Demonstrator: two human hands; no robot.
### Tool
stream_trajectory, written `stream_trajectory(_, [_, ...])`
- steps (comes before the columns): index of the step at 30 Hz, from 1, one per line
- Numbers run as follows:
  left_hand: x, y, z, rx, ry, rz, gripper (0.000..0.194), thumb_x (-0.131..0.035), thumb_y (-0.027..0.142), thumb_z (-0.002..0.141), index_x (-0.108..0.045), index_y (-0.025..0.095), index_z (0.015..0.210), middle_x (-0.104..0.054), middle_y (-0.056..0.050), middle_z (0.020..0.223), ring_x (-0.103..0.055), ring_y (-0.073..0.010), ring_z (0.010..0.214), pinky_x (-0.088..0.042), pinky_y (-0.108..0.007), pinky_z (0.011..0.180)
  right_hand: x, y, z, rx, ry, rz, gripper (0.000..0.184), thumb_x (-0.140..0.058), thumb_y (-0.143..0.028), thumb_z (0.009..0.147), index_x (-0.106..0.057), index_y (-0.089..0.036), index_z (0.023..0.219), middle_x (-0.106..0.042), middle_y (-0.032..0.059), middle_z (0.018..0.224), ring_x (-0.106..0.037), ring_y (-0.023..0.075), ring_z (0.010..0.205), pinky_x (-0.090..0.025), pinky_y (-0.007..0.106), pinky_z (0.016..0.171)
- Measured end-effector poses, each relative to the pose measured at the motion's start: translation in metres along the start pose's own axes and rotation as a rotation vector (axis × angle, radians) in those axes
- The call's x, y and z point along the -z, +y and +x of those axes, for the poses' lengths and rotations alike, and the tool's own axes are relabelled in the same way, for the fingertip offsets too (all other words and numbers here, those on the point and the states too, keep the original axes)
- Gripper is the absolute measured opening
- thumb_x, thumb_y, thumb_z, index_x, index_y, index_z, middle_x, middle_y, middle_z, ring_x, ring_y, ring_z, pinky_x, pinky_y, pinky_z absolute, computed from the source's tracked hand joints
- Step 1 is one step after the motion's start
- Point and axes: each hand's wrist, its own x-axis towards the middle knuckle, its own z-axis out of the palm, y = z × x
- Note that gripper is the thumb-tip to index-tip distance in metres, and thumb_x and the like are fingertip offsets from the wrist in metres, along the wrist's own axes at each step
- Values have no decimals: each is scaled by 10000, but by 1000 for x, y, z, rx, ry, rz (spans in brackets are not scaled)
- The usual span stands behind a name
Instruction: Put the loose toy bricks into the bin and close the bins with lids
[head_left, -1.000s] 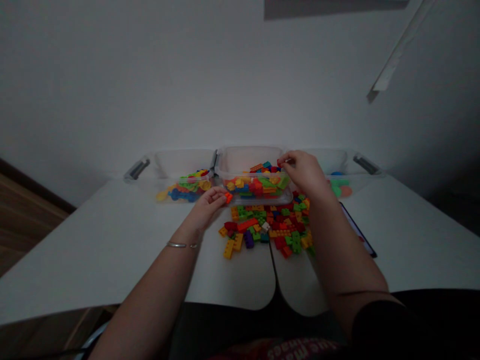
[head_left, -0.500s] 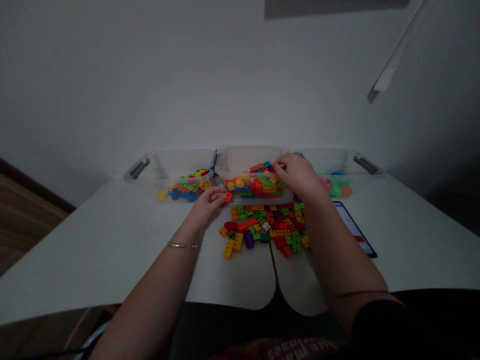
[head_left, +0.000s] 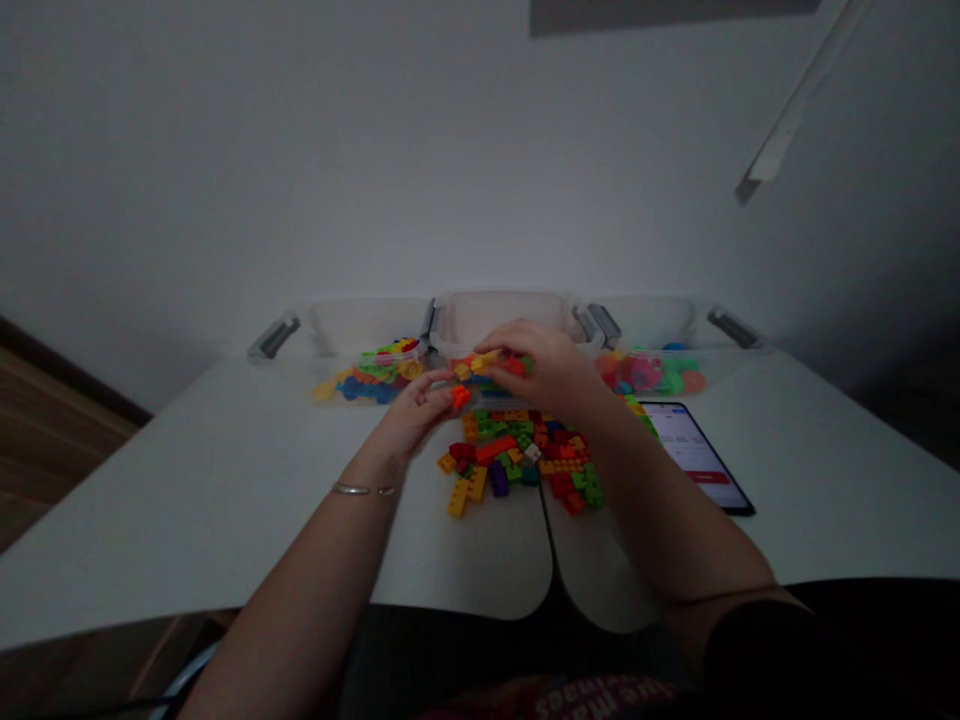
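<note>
The person's left hand (head_left: 409,418) was curled, with its fingertips closed on an orange brick (head_left: 460,397) just in front of the middle bin's near edge. The right hand (head_left: 544,367) was cupped over the middle clear plastic bin (head_left: 499,317), with its fingers (head_left: 504,337) curved around yellow and red bricks (head_left: 480,364). The light was dim, so it was hard to say whether that hand gripped those bricks or only rested on them.

Below both hands, a loose pile of colored bricks (head_left: 517,460) lay on the white table (head_left: 225,490), spread in front of the middle bin. Yellow, green, red and purple pieces were easy to pick out in it. To the left, a second clear bin (head_left: 367,325) held blue, yellow and green toy pieces (head_left: 375,378). To the right, a third clear bin (head_left: 645,322) held pink, green and orange round pieces (head_left: 645,375). A phone (head_left: 696,458) lay face up on the table, right of the pile, with its screen lit. A thin bracelet (head_left: 364,490) circled the left wrist, and a black sleeve (head_left: 757,650) covered the upper right arm.
</note>
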Motion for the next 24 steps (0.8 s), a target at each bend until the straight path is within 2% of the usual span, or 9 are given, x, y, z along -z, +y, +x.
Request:
stream_trajectory(5, [0,-3,1,7,-39,-13,581,-935,348,608,-631,164,1068,-768,-40,875,-720,-156,771,-553,-278,770,-18,-6,-1,5,-226,-28,289,-666,-205,883,-699,-197,1170,-731,88,1188,-647,225,1127,-476,383,1002])
stream_trajectory(8, [1,-4,2,11,-45,-10,599,-939,357,602,-615,164,1067,-772,-45,891,-730,-157,781,-557,-281,789,-24,-7,-2,-19,-295,-116,288,-674,-223,890,-703,-193,1175,-736,95,1169,-659,240,1108,-488,376,959])
stream_trajectory(14, [1,-5,3,17,-81,47,595,-918,337,633,-600,162,1105,-770,-36,845,-727,-146,745,-563,-265,768,-30,-5,-5,-55,-306,-196,152,-659,-259,906,-726,-199,1029,-755,76,1070,-682,226,991,-501,339,836])
stream_trajectory(19, [1,-5,2,24,-76,53,533,-889,289,670,-601,162,1101,-767,-35,850,-721,-138,743,-559,-262,776,-30,-4,-5,-39,-301,-182,155,-656,-287,912,-728,-214,1029,-756,67,1058,-676,217,979,-498,334,832])
stream_trajectory(24, [1,-6,2,18,-83,45,568,-916,331,637,-614,167,1089,-764,-27,843,-722,-142,738,-557,-257,766,-31,-6,-5,-16,-341,-202,185,-629,-221,910,-717,-195,1070,-747,80,1122,-677,230,1040,-492,333,868])
